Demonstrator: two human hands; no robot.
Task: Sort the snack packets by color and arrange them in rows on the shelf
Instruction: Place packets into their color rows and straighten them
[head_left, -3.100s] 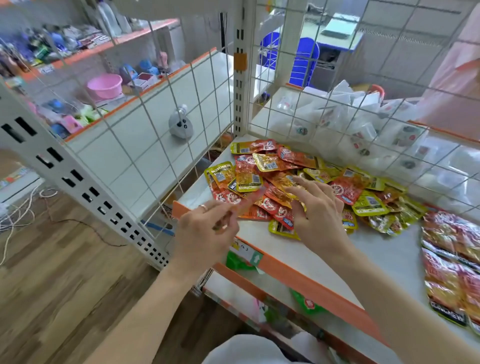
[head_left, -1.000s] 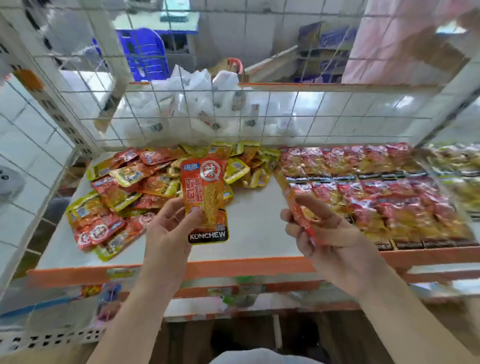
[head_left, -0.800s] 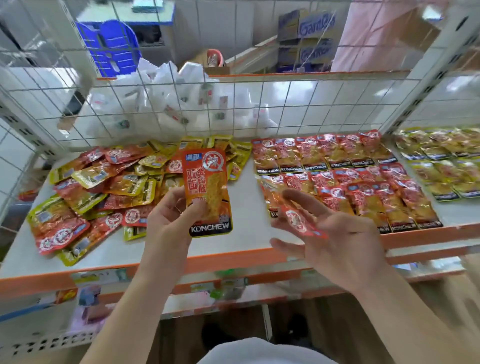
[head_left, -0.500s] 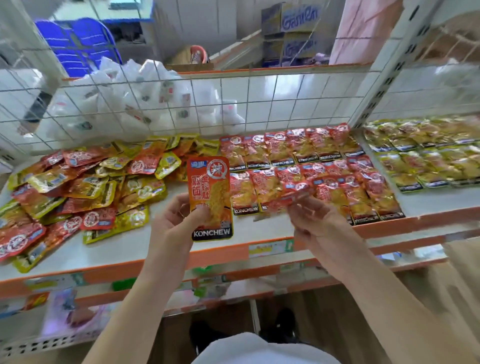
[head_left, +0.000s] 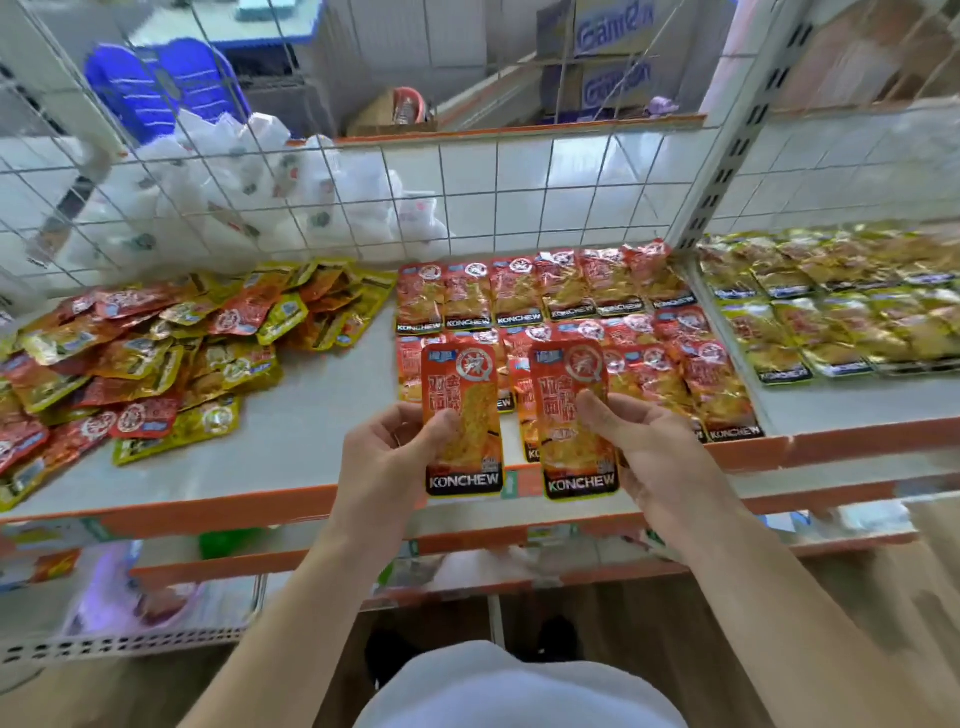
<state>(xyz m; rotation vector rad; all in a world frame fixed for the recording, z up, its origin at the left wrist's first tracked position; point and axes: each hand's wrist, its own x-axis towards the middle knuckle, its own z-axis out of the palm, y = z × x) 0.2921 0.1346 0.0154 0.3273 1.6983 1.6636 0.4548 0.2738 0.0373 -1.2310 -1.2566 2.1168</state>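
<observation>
Left hand (head_left: 395, 460) pinched a red packet (head_left: 462, 395) and right hand (head_left: 662, 457) a second red packet (head_left: 569, 405), both upright, long axes pointing away, over the shelf (head_left: 311, 415) front edge, red rows (head_left: 597, 296) just beyond the fingers (head_left: 595, 413), nearer the right hand.

The one head-worn wide-angle camera looks forward and steeply down from above the person's pale top (head_left: 519, 691), which fills the bottom edge. It faces the white shelf (head_left: 311, 415) almost square-on from arm's reach. Both forearms rise from the lower corners to the left hand (head_left: 395, 467) and right hand (head_left: 660, 457) at mid-frame, each gripping a red KONCHEW packet (head_left: 462, 415) just over the shelf's orange front edge (head_left: 208, 512). The lens bows the wire-mesh back panel (head_left: 467, 197) and smears the far right, where the yellow packets (head_left: 831, 312) seem to lie in a neighbouring bay.
</observation>
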